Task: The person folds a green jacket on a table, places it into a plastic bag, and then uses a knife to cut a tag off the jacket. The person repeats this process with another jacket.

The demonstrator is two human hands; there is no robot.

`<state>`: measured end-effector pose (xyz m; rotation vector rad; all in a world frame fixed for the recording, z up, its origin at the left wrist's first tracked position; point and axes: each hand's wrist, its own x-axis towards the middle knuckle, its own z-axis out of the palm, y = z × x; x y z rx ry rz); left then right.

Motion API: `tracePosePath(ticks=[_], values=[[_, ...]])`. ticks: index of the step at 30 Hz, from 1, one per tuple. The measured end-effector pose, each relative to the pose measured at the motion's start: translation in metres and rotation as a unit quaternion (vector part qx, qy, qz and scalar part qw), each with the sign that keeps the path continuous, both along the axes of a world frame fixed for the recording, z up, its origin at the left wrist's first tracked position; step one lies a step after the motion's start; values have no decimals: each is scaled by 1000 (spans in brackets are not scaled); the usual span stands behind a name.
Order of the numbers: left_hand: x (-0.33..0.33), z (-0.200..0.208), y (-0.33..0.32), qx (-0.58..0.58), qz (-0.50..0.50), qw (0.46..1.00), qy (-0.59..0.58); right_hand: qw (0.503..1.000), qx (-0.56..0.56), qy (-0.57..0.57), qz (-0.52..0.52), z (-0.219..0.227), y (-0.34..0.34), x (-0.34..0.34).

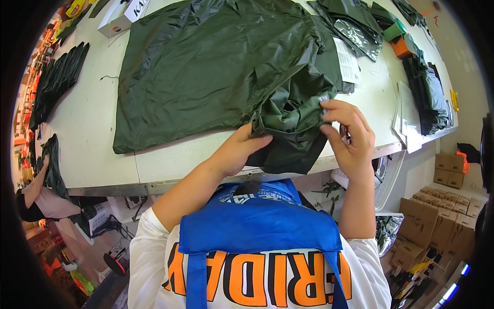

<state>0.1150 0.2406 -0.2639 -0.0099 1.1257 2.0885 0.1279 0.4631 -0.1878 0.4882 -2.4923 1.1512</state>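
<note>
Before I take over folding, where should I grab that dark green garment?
Grip the bunched near corner of the dark green garment, where the left hand and right hand already pinch it. Come from the table's near edge; the rest lies flat, offering no raised fold.

White box (121,15) at table's far left corner; white label sheet (349,62) on green fabric, right; clear silvery packets (355,32) beyond; brown cartons (437,221) stacked lower right.

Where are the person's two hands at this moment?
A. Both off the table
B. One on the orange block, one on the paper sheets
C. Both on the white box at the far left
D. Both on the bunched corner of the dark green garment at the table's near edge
D: the left hand and right hand both grip the bunched corner of the dark green garment at the near edge of the table.
</note>
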Motion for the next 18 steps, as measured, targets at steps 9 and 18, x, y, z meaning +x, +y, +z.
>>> tracePosePath(ticks=[9, 18], values=[[4, 7, -16, -172, -43, 912, 369, 990, 40, 126, 38, 5, 1, 0], [9, 26, -26, -137, 153, 891, 405, 956, 63, 231, 168, 39, -1, 25]])
